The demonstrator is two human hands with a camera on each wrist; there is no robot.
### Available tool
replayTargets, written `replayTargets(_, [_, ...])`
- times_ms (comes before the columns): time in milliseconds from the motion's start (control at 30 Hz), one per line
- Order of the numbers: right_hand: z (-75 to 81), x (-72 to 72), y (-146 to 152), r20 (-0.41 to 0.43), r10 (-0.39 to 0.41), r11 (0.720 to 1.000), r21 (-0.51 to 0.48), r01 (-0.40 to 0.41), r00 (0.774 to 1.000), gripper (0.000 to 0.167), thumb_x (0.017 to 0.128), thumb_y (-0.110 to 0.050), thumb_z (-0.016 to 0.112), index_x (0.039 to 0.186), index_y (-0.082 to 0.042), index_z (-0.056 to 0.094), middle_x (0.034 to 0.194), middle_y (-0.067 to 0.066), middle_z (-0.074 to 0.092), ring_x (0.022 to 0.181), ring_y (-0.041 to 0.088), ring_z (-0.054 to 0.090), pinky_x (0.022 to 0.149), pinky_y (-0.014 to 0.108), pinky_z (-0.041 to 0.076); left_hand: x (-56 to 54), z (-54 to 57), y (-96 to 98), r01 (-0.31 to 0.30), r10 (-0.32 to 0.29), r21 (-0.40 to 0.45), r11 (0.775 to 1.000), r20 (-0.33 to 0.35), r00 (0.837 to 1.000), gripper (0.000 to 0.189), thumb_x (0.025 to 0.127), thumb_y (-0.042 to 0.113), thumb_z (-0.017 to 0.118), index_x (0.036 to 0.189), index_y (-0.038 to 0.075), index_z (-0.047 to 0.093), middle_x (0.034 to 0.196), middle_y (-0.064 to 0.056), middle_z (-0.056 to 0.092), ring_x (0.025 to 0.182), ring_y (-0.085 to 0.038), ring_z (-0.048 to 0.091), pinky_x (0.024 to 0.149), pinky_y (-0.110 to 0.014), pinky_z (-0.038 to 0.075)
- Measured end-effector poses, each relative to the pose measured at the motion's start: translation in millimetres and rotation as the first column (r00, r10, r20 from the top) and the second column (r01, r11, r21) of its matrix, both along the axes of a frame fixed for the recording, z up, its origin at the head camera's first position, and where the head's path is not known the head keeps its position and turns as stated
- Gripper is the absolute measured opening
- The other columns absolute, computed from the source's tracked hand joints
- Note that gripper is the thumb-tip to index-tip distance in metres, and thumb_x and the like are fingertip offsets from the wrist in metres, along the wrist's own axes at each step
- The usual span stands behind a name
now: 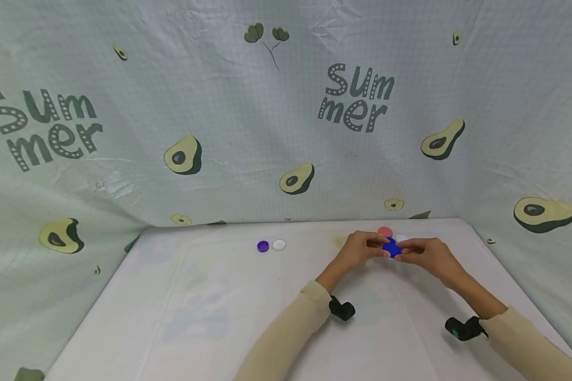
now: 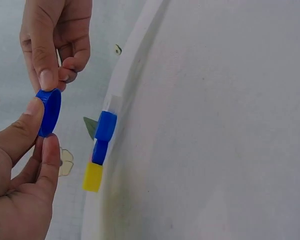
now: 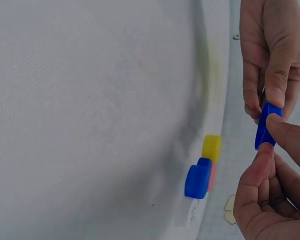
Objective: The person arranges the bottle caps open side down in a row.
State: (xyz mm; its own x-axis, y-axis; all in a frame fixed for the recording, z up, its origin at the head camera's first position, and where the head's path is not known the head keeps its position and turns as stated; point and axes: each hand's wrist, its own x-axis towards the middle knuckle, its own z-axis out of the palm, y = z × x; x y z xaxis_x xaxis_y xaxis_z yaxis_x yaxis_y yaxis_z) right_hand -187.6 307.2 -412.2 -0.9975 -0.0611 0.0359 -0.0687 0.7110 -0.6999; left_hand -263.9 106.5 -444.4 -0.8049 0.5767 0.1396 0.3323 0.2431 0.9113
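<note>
Between both hands is a blue bottle cap [image 1: 392, 251], held up off the table. My left hand [image 1: 359, 248] pinches one side of it with thumb and fingertips. From the opposite side, my right hand [image 1: 430, 256] pinches it too. In the left wrist view the cap [image 2: 51, 112] is tilted on edge, with its hollow side partly showing. Beyond the hands, a cluster of caps rests on the table: a yellow cap [image 3: 211, 148], a larger blue cap [image 3: 197, 181], a smaller blue cap [image 2: 100, 152], a pink cap [image 1: 385, 232] and a white cap [image 3: 186, 212].
Left of the hands, a purple cap [image 1: 263, 246] and another white cap [image 1: 278, 245] lie side by side near the back of the white-covered table [image 1: 209, 296]. A printed curtain [image 1: 238, 116] rises behind the table and along its sides.
</note>
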Motion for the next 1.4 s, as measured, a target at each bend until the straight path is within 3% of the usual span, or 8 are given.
replayTargets(267, [14.0, 3.8, -2.9, -0.022, 0.011, 1.0, 0.022, -0.011, 1.0, 0.044, 0.092, -0.032, 0.078, 0.123, 0.0, 0.071, 0.097, 0.003, 0.074, 0.092, 0.019, 0.067, 0.075, 0.027, 0.054, 4.7, 1.5, -8.2, 0.041, -0.053, 0.117, 0.992, 0.101, 0.993, 0.032, 0.092, 0.016, 0.075, 0.123, 0.006, 0.071, 0.112, 0.002, 0.073, 0.093, 0.0, 0.066, 0.084, -0.016, 0.054])
replayTargets(433, [14.6, 5.4, -5.9, -0.022, 0.016, 1.0, 0.004, -0.016, 1.0, 0.05, 0.092, -0.036, 0.077, 0.127, -0.001, 0.069, 0.103, 0.007, 0.075, 0.098, 0.024, 0.07, 0.081, 0.034, 0.058, 7.9, 4.0, -14.1, 0.035, -0.05, 0.138, 0.99, 0.107, 0.993, 0.034, 0.092, 0.017, 0.076, 0.124, 0.006, 0.071, 0.108, 0.005, 0.073, 0.092, 0.0, 0.066, 0.085, -0.016, 0.054])
replayTargets(567, [13.2, 6.6, -10.4, -0.06, 0.028, 0.999, 0.046, -0.025, 0.998, 0.049, 0.094, -0.036, 0.075, 0.127, -0.001, 0.069, 0.107, 0.01, 0.075, 0.103, 0.031, 0.069, 0.083, 0.04, 0.06, 10.9, 5.4, -20.5, 0.028, -0.044, 0.152, 0.988, 0.105, 0.993, 0.034, 0.093, 0.018, 0.076, 0.123, 0.005, 0.071, 0.106, 0.005, 0.073, 0.092, 0.0, 0.066, 0.086, -0.017, 0.054])
replayTargets(1067, [10.4, 11.0, -23.6, -0.116, 0.059, 0.995, 0.081, -0.05, 0.991, 0.036, 0.096, -0.026, 0.073, 0.124, -0.004, 0.07, 0.112, 0.011, 0.073, 0.105, 0.033, 0.069, 0.083, 0.04, 0.061, 17.0, 1.0, -33.2, -0.011, 0.007, 0.08, 0.997, 0.049, 0.999, 0.03, 0.094, 0.025, 0.074, 0.12, 0.01, 0.073, 0.106, 0.007, 0.073, 0.092, 0.0, 0.065, 0.086, -0.016, 0.053])
replayTargets(1400, [2.4, 9.8, -31.4, -0.259, 0.07, 0.997, 0.048, -0.06, 0.963, 0.028, 0.09, -0.01, 0.078, 0.117, -0.004, 0.071, 0.116, 0.013, 0.07, 0.106, 0.035, 0.069, 0.089, 0.045, 0.057, 15.3, 4.6, -42.6, -0.029, 0.023, 0.084, 0.996, 0.067, 0.997, 0.032, 0.093, 0.027, 0.076, 0.119, 0.009, 0.074, 0.102, 0.007, 0.073, 0.089, -0.001, 0.067, 0.084, -0.018, 0.055])
